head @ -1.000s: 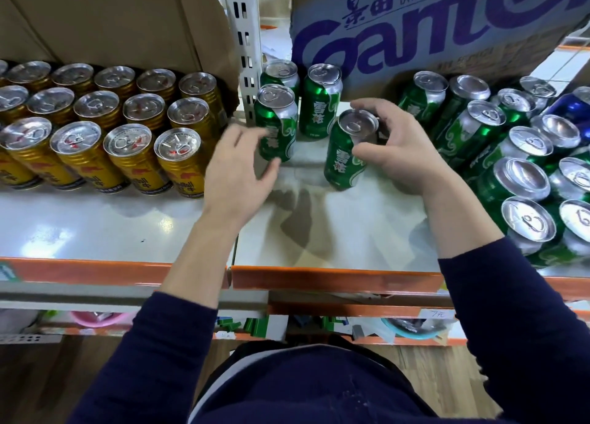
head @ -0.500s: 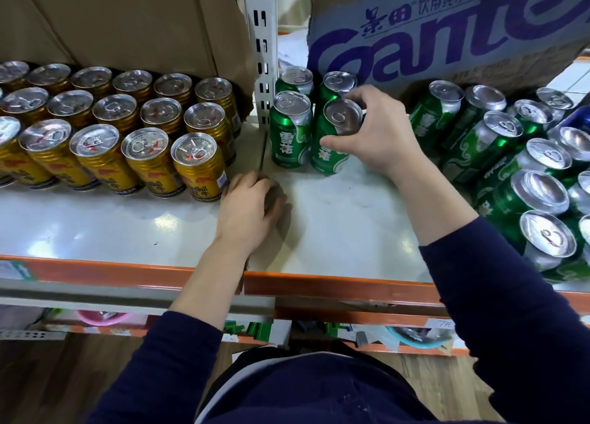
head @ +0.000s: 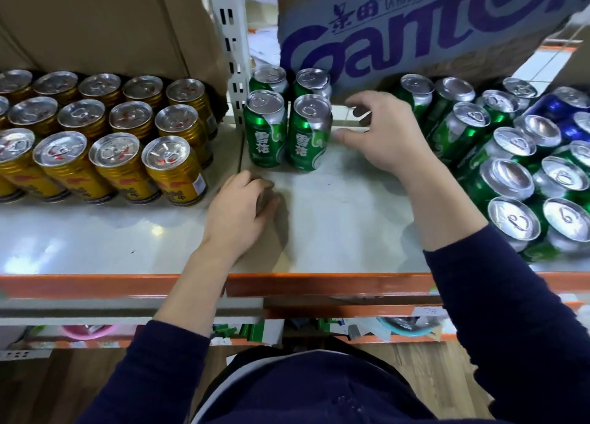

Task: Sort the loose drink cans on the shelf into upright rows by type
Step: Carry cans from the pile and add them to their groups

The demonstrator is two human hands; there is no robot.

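Several green cans stand upright in a small block by the white shelf post; the front right green can stands beside another front can. My right hand hovers just right of that block, fingers loosely spread and holding nothing. My left hand rests on the white shelf in front of the block, fingers curled under, nothing seen in it. A loose heap of green cans lies tilted at the right, with blue cans among them. Gold cans stand in upright rows at the left.
A white slotted shelf post divides gold from green cans. Cardboard boxes stand behind: a plain one at left and a printed one at right. The shelf's orange front edge runs below my hands; a lower shelf holds small goods.
My right hand set the green can upright beside the front can and let go, drawing slightly right. My left hand came down onto the shelf and stays there.
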